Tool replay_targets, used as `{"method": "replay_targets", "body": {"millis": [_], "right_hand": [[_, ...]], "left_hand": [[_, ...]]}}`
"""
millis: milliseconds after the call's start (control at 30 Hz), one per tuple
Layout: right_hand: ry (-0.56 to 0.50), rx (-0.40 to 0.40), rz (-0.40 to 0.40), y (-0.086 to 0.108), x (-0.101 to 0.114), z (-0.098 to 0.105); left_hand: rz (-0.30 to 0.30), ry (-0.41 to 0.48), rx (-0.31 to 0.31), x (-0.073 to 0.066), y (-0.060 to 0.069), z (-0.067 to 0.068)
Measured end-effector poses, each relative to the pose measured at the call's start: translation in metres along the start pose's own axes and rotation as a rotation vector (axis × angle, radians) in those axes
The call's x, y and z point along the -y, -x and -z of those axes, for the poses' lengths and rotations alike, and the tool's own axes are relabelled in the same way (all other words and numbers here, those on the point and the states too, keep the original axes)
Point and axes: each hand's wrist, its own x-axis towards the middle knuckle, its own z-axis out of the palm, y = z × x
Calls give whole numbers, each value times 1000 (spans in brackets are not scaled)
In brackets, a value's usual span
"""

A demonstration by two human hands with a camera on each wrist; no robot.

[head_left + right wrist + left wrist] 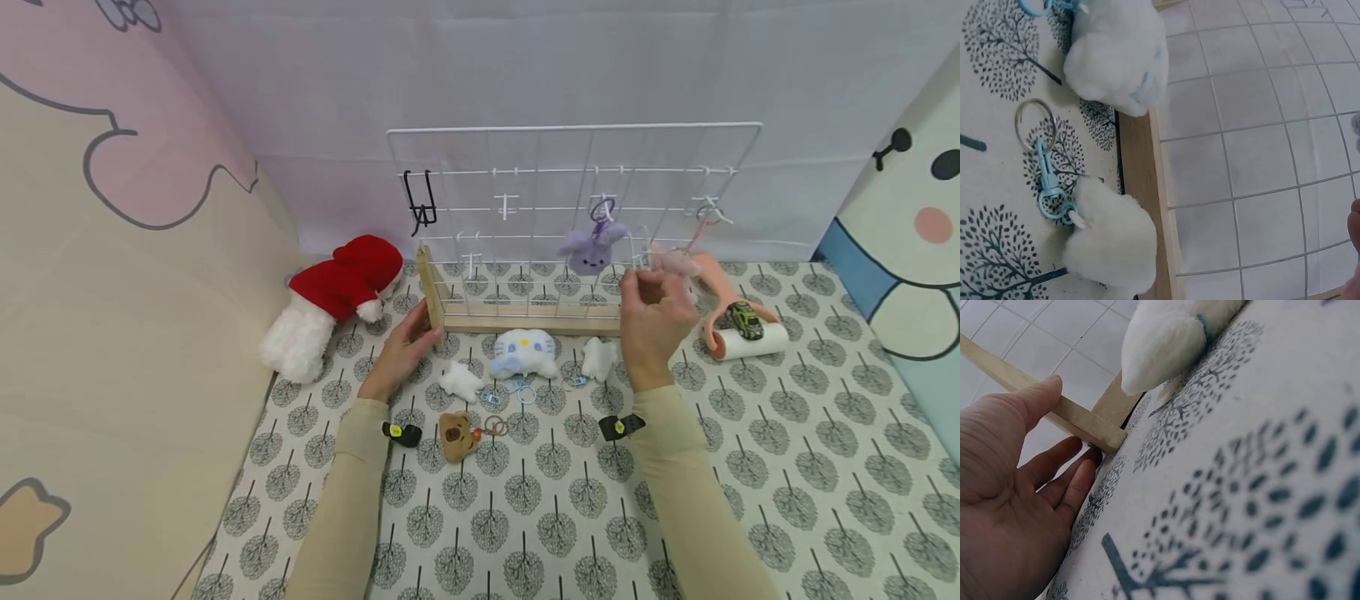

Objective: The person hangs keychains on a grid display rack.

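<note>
Tree-print tablecloth (772, 508) under wooden-based wire rack (532, 322), four plush keychains (524, 354), red-clad plush toy (330, 293), peach-handled white roller (759, 342).

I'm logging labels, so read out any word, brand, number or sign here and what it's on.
No text can be read.
Left wrist strap, yellow mark: too small to read.
Right wrist strap, yellow mark: too small to read.
Toy car: any markings too small to read.

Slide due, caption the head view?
Left grip holding the wooden stand of a wire rack; right grip apparently pinching a white hook beside a purple plush.
</note>
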Motion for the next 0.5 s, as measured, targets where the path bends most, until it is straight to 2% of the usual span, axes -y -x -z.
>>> {"method": "replay_targets", "body": {"millis": [133,333,500], "right_hand": [[55,33,73,3,-7,-6],[-71,107,64,6,-15,-15],[73,148,70,10,-20,-15]], "left_hand": [[4,-6,1,0,1,0],[-2,4,2,0,1,0],[0,-2,-1,-1,1,-1]]}}
